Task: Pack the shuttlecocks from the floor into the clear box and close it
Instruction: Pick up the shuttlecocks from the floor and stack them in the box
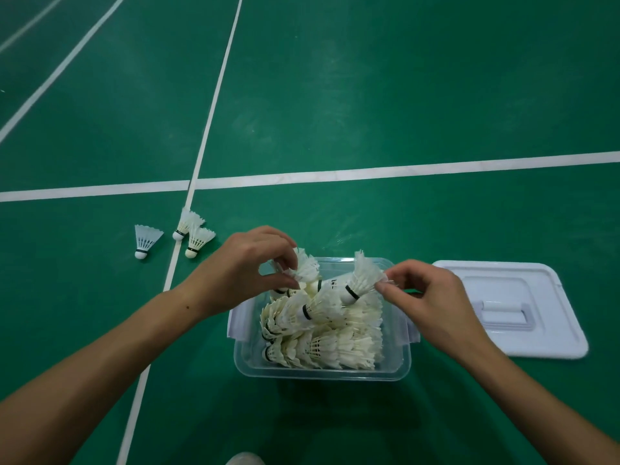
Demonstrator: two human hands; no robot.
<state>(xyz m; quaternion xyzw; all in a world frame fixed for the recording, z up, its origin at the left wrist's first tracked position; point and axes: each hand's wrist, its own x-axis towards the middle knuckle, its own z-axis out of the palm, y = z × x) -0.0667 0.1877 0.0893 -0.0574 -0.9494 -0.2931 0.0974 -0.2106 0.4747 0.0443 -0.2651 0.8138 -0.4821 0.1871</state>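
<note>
- You are packing the clear box (322,372) at the lower centre of the frame, with both hands working over its open top.
- Your left hand (248,268) is pinching the feathers of one shuttlecock (307,266) above the far left corner of the box, thumb and fingers curled narrowly round the skirt.
- Your right hand (422,293) is pinching the feather edge of a second shuttlecock (360,278), which is tilting cork-down toward the stacks already in the box.
- The packed shuttlecocks (322,340) are lying in nested rows on their sides, filling most of the box; the two in your grip are sitting above them, touching the pile.
- Three loose shuttlecocks are waiting on the floor at the left of the frame: a bluish one (146,241) standing apart, and two white ones (193,231) just beside each other on the white court line.
- The lid (510,307) is lying flat on the green floor (369,95) just right of the box, handle side up, so closing is not yet due.
- The step in hand looks like seating these two into the rows. The next move probably calls for nesting each cork into an open skirt without crushing feathers, then reaching left for the remaining three.
- A risk, judging by how full it looks: the top layer may be standing proud of the rim and blocking the lid.
</note>
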